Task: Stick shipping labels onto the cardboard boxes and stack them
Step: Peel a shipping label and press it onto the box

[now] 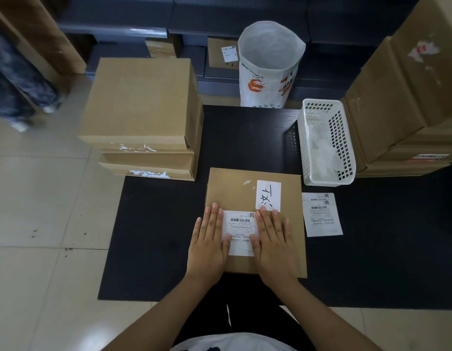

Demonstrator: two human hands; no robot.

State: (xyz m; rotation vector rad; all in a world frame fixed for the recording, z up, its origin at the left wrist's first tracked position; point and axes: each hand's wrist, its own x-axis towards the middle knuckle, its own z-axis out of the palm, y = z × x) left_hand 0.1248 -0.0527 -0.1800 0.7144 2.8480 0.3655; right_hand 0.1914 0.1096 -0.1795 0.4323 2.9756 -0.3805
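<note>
While flat fingers press, shipping label between both hands, on cardboard box.

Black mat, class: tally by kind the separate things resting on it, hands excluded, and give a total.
Cardboard box under the left hand and right hand, shipping label on it: 1
Loose shipping label sheet: 1
White plastic basket: 1
Total: 3

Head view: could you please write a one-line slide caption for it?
Left hand and right hand press a shipping label flat onto a cardboard box on the black mat.
</note>
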